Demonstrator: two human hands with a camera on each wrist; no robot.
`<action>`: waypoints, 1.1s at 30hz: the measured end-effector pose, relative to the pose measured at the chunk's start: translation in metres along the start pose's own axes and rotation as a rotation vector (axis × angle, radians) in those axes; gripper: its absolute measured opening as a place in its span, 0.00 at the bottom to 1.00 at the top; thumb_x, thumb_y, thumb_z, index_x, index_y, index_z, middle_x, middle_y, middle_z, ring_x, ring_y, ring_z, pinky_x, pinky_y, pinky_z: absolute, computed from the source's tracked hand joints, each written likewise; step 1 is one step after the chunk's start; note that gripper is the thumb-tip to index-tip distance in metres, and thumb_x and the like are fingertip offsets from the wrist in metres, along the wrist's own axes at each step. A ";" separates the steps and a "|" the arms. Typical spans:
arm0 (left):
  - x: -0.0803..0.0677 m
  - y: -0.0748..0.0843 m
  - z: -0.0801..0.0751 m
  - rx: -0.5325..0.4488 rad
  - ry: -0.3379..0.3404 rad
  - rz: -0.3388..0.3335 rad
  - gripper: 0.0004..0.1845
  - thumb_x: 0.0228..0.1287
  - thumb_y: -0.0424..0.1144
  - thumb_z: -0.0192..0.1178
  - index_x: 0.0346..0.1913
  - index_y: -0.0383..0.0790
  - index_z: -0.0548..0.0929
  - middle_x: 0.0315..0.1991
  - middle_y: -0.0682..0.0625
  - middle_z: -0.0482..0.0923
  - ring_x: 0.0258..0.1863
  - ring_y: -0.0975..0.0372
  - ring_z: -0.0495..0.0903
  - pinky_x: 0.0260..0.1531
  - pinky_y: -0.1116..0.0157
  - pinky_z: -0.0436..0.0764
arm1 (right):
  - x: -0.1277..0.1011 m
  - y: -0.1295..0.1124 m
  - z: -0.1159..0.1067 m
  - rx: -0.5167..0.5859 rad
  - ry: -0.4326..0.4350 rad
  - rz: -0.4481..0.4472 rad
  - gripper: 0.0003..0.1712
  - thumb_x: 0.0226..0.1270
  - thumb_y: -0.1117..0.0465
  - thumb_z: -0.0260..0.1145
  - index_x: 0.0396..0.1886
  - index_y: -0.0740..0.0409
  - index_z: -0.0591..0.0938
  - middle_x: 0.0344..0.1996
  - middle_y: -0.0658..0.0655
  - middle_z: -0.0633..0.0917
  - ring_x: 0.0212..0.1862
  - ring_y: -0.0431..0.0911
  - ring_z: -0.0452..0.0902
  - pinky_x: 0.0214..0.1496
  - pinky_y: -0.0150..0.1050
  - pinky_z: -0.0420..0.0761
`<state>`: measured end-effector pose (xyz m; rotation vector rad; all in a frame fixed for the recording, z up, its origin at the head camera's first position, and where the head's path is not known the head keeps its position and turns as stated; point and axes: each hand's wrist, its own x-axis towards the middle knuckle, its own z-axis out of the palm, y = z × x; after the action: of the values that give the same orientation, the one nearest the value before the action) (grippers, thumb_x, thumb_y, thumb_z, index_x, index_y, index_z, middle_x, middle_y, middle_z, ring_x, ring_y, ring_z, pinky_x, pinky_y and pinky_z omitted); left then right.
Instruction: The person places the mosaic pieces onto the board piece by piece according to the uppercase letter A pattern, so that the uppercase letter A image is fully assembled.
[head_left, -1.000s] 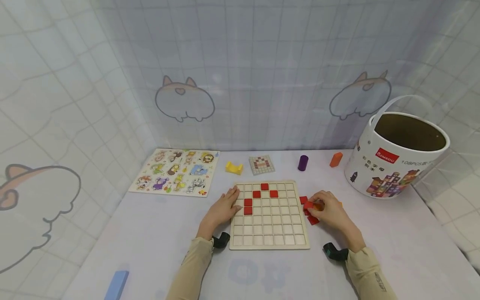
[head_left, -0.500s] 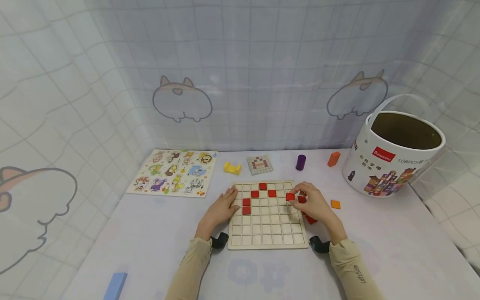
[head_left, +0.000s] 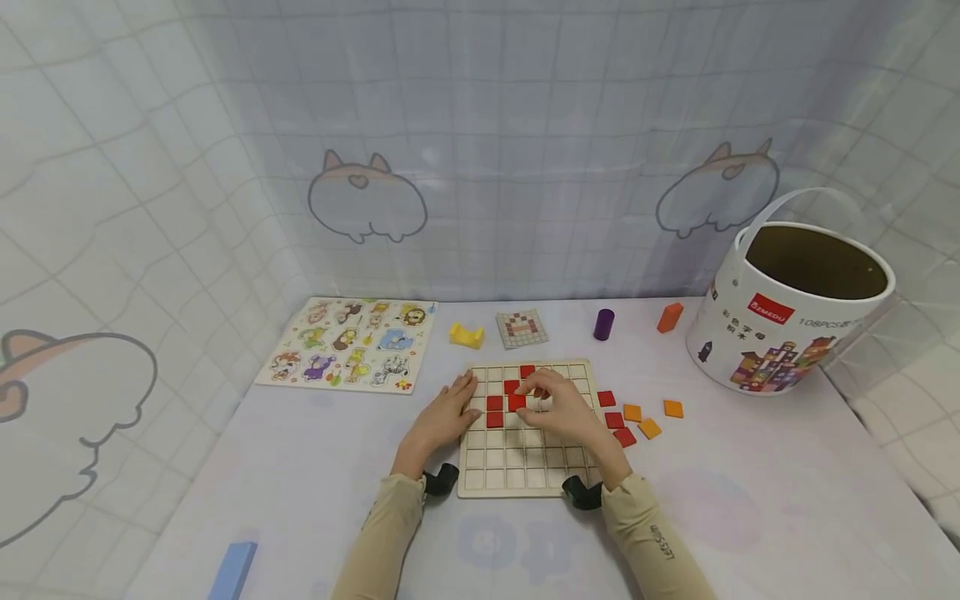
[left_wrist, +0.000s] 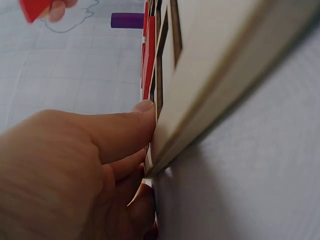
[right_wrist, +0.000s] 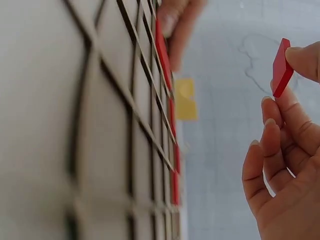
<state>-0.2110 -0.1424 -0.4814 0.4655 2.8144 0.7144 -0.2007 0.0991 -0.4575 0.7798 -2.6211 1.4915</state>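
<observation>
Fingers (right_wrist: 300, 57) of right hand (head_left: 558, 410) are pinching a red tile (right_wrist: 281, 68) by its edges, thumb and forefinger curled on it, other fingers hanging loosely bent below. That hand is hovering over the upper middle of the board (head_left: 525, 475), w/ the tile held just above the grid, near the red tiles already sitting in cells at the board's top left. Left hand (head_left: 442, 415) is lying flat on the counter (head_left: 750, 508) at the board's left edge, fingers nearly straight and pressing against the rim; wrist view is showing the thumb tip touching the board's side, nothing held.

Loose tiles (head_left: 624, 414), red & orange, are lying on the counter just right of the board. Behind the board a yellow block (head_left: 467, 335), a small pattern card (head_left: 521, 328), a purple cylinder (head_left: 603, 324) and an orange block (head_left: 671, 317) are standing apart in a row. An animal puzzle (head_left: 348, 343) is lying at far left, a white bucket (head_left: 787, 333) at far right, a blue block (head_left: 232, 569) near the front left edge.
</observation>
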 end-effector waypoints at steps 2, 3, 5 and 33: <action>0.001 0.000 0.000 0.004 0.007 0.004 0.33 0.73 0.44 0.52 0.75 0.37 0.56 0.78 0.46 0.48 0.78 0.52 0.49 0.78 0.53 0.51 | 0.003 0.000 0.009 0.011 -0.012 0.013 0.10 0.56 0.64 0.72 0.38 0.53 0.83 0.37 0.50 0.82 0.39 0.46 0.73 0.42 0.33 0.76; 0.001 0.000 0.000 0.006 0.010 0.006 0.33 0.73 0.44 0.52 0.75 0.37 0.56 0.78 0.46 0.49 0.78 0.52 0.49 0.78 0.53 0.51 | 0.004 0.000 0.014 0.017 -0.013 0.018 0.10 0.55 0.63 0.72 0.38 0.52 0.83 0.37 0.50 0.82 0.39 0.45 0.73 0.41 0.32 0.76; 0.001 0.000 0.000 0.008 0.014 0.011 0.33 0.72 0.44 0.52 0.75 0.36 0.57 0.78 0.46 0.49 0.78 0.52 0.49 0.78 0.52 0.51 | 0.005 0.001 0.021 0.039 -0.012 0.028 0.10 0.55 0.64 0.73 0.37 0.52 0.83 0.37 0.50 0.82 0.38 0.45 0.73 0.40 0.32 0.76; 0.000 -0.002 0.002 0.005 0.018 0.014 0.33 0.72 0.44 0.52 0.75 0.36 0.57 0.78 0.45 0.49 0.77 0.51 0.50 0.78 0.52 0.52 | -0.009 0.012 0.061 -0.144 -0.092 0.064 0.10 0.53 0.60 0.74 0.35 0.51 0.83 0.33 0.44 0.79 0.38 0.38 0.72 0.43 0.30 0.77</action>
<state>-0.2113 -0.1432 -0.4844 0.4828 2.8331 0.7186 -0.1848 0.0579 -0.5025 0.7763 -2.8081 1.2924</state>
